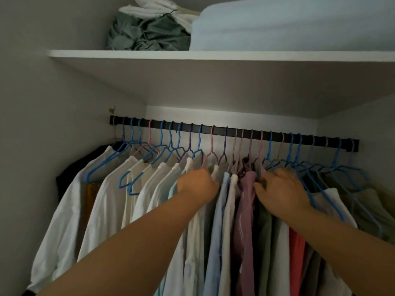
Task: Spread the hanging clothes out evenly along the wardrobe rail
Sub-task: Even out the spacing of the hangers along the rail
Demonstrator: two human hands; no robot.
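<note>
Left hand curled into white shirts, right hand gripping clothes beside mauve shirt, both just below rail.

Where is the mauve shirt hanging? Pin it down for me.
In the head view, the mauve shirt hangs near the middle of the black rail, between the left hand and right hand, beside a white shirt.

A white shelf holds crumpled green cloth, white fabric and folded pale-blue bedding.
</note>
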